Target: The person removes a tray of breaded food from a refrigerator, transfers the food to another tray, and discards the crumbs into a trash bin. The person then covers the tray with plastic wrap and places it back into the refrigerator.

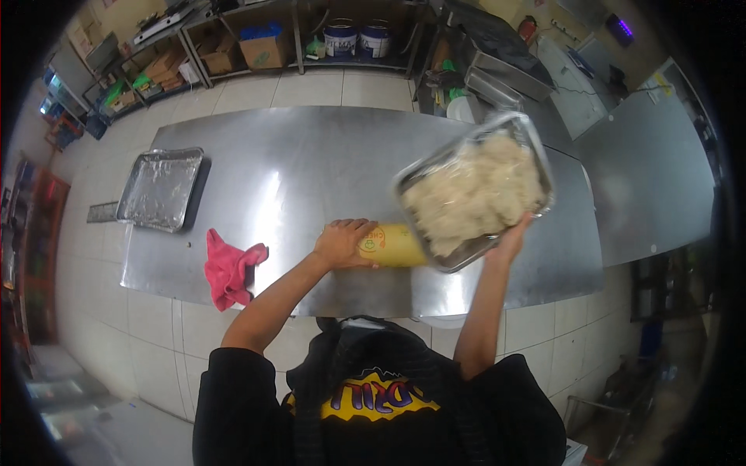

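Observation:
My right hand grips the near right edge of a metal tray and holds it tilted over the right part of the steel table. The tray is heaped with a pale, lumpy, dough-like food, and a shiny clear film seems to lie over it. Slight blur softens its outline. My left hand is closed around the left end of a long yellow package with a printed mark, lying across the near middle of the table. The tray hides the package's right end.
A second metal tray, with pale residue, lies at the table's left end. A crumpled pink cloth hangs near the front left edge of the steel table. Shelves with cardboard boxes and buckets stand beyond; a sink is at far right.

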A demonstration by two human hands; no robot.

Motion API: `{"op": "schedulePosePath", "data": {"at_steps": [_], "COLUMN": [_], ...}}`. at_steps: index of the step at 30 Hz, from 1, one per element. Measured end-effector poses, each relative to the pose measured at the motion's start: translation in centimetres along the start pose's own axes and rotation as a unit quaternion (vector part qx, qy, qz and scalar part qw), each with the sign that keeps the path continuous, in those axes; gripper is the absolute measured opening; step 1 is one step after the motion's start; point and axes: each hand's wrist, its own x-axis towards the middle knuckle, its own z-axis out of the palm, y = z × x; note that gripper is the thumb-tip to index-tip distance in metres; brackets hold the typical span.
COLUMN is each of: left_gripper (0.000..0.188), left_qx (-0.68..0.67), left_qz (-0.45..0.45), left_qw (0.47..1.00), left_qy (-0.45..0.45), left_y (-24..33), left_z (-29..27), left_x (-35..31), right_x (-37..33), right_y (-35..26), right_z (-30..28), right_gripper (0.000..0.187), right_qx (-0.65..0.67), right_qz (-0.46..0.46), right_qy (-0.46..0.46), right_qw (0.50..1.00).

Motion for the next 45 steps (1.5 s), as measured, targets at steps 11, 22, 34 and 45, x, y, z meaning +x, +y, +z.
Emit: {"op": "schedulePosePath", "data": {"at_steps": [11,22,34,45], "left_gripper": [0.06,0.034,0.075,0.08], "left_qx": [-0.575,0.011,-0.135,-0.774], "left_qz": [-0.465,0.097,0.037,-0.039], "left_qw": [0.64,0.958,0.929,0.567], "left_qy": [0.209,0.268,0.342,0.279], "left_y": [0.0,9.4,14.9,23.6], "left_z": [4.0,-13.5,-15.2,-12.4], "left_x": [-4.6,6.9,-2.1,-37.4], "right_x": [0.7,-2.5,-13.0,-46.2], "right_y": [-17.7,-17.6,-19.8,-11.3], "right_z": [-10.1,-11.8,-10.2,-1.2], "right_gripper": [0.065,0.067,0.065,0.073], "right_qx": [-0.011,-0.045,-0.027,-0.093], "right_qz": [-0.243,-0.184,-0.089,0.136], "right_qy": [0.239,0.096,-0.019,-0.225], "right_qw": [0.94,0.977,0.995,0.96]}}
